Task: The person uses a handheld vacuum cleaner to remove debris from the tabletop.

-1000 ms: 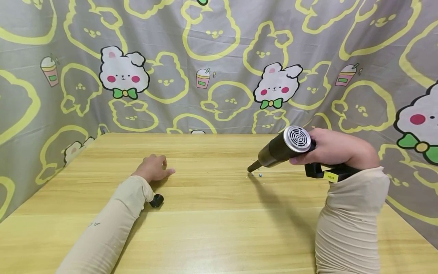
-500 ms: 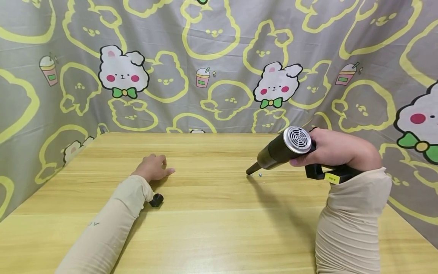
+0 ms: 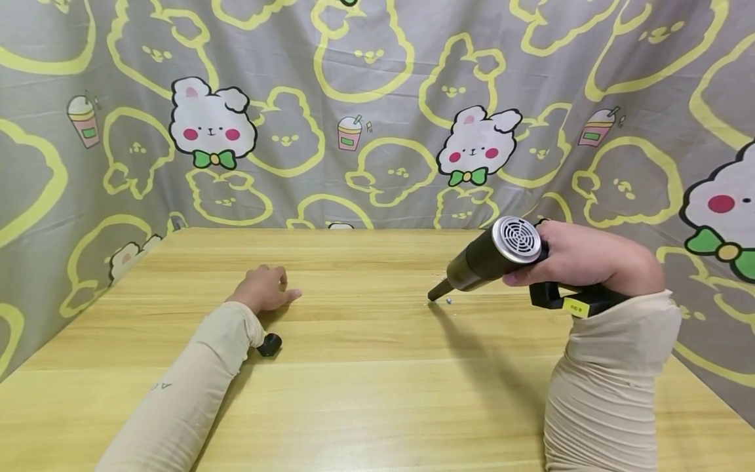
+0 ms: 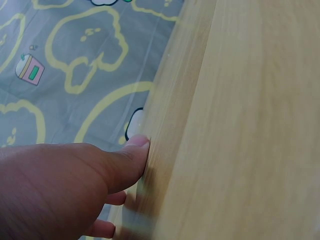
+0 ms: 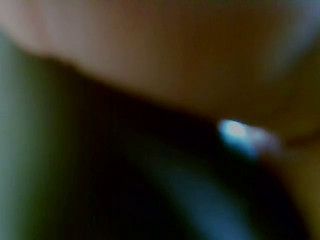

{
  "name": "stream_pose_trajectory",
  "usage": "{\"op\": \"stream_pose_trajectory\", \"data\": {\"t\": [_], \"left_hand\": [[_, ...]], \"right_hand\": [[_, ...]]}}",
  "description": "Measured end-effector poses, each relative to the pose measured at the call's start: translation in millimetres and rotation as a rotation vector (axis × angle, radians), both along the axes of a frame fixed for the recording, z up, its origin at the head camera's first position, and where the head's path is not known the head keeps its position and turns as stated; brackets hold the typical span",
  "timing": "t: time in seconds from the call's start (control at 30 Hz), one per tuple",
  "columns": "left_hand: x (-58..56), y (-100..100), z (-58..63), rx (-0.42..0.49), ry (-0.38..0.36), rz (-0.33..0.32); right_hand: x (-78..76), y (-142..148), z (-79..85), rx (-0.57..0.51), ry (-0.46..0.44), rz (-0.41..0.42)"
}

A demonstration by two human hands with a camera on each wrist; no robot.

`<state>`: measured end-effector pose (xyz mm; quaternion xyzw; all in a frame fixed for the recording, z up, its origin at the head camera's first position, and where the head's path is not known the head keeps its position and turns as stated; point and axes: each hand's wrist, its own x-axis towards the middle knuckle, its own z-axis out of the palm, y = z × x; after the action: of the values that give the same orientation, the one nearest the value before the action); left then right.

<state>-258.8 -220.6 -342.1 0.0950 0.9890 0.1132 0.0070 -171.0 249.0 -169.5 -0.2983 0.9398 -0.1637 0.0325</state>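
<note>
My right hand grips the handle of a black handheld vacuum cleaner with a silver vented end. Its narrow nozzle slants down to the left, the tip at the tabletop among small bits of debris, one of them bluish. The right wrist view is too dark and blurred to make out details. On the left, my left hand rests on the table with loosely bent fingers and nothing in them. In the left wrist view the thumb of that left hand points out over the wood.
The wooden table spreads across the view. A grey curtain with yellow outlines and white cartoon rabbits hangs behind it and along both sides. A small black piece sits at the left cuff.
The vacuum's nozzle tip shifts slightly left, then back right, over the debris. A bluish bit seen near the tip one second ago no longer shows. My left hand stays still.
</note>
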Motion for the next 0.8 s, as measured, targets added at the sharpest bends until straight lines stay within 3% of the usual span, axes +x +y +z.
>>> {"op": "stream_pose_trajectory", "data": {"t": [0.4,0.8], "left_hand": [[1.8,2,4.0,0.004,-0.003,0.001],[2.2,1,3.7,0.012,-0.002,0.009]], "right_hand": [[-5.1,14,-2.9,-0.029,-0.013,-0.041],[-4.2,7,0.2,-0.047,-0.042,0.047]]}}
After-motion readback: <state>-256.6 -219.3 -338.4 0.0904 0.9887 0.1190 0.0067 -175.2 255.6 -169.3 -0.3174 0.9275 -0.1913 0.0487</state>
